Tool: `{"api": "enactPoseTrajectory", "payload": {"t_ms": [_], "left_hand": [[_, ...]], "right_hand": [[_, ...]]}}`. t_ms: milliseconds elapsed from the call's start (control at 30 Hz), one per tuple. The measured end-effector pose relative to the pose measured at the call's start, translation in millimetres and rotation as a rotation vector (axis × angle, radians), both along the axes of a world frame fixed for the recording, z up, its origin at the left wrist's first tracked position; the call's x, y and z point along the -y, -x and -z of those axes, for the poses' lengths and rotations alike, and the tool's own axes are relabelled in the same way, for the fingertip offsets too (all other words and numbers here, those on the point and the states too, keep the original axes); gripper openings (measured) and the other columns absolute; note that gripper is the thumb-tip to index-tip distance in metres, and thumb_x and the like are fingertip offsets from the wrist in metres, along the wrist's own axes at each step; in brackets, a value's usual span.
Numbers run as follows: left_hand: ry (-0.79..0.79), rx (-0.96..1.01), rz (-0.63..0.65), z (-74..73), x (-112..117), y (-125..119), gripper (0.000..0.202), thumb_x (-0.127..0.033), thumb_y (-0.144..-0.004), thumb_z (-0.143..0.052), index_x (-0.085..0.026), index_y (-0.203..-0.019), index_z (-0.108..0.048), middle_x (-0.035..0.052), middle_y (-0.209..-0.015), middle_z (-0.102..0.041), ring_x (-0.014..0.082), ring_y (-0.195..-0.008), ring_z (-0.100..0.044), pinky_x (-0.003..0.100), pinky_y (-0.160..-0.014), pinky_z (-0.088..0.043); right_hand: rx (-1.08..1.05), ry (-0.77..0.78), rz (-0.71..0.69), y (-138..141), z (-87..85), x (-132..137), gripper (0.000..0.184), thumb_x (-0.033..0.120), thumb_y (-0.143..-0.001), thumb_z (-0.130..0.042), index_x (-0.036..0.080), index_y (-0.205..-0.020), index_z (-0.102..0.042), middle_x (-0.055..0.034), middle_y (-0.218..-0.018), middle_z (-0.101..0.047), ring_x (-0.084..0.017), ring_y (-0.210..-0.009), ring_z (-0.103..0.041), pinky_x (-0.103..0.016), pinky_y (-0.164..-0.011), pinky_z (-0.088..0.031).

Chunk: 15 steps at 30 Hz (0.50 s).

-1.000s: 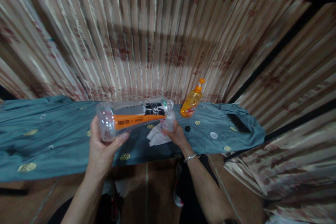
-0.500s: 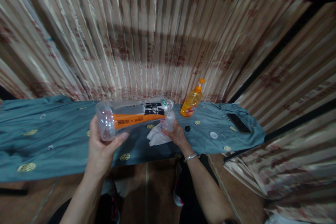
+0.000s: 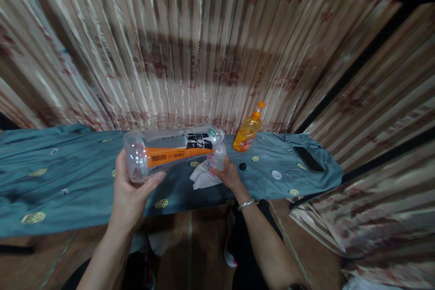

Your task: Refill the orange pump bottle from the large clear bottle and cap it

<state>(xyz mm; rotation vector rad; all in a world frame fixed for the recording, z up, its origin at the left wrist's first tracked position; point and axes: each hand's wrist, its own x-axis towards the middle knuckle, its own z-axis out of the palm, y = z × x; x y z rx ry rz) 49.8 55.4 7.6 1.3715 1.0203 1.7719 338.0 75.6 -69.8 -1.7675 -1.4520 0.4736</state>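
Observation:
My left hand (image 3: 131, 190) grips the base of a large clear plastic bottle (image 3: 171, 150) with an orange and black label. The bottle lies almost level in the air, its neck pointing right. That neck meets the mouth of a small clear bottle (image 3: 219, 156), which my right hand (image 3: 228, 174) holds upright just above the teal cloth (image 3: 68, 176). A white crumpled tissue (image 3: 203, 176) lies on the cloth beside my right hand.
An orange pump bottle (image 3: 248, 130) stands at the back of the cloth. A black cap (image 3: 242, 166), a white cap (image 3: 276, 174) and a dark phone (image 3: 308, 159) lie to the right. Striped curtains hang behind and at the right.

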Motion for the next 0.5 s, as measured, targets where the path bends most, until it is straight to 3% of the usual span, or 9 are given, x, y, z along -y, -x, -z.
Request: {"api": "enactPoseTrajectory", "payload": {"t_ms": [133, 500], "left_hand": [[0.096, 0.090, 0.031, -6.4, 1.9, -2.0, 0.103, -0.046, -0.053, -0.107, -0.030, -0.145, -0.063, 0.0095, -0.132, -0.076, 0.0311, -0.106, -0.079, 0.052, -0.094, -0.069], [0.125, 0.092, 0.034, -7.7, 1.5, -1.3, 0.106, -0.044, -0.051, -0.107, -0.031, -0.146, -0.063, 0.0101, -0.134, -0.076, 0.0312, -0.110, -0.078, 0.051, -0.098, -0.068]], "right_hand": [[0.014, 0.005, 0.014, 0.6, -0.9, 0.8, 0.054, 0.030, -0.077, -0.091, 0.026, -0.124, -0.065, -0.0052, -0.107, -0.085, -0.032, -0.104, -0.084, -0.042, -0.091, -0.068], [0.041, -0.021, 0.007, -0.8, 4.1, -0.6, 0.055, 0.031, -0.077, -0.090, 0.025, -0.125, -0.066, -0.0047, -0.106, -0.085, -0.031, -0.103, -0.084, -0.040, -0.089, -0.067]]}}
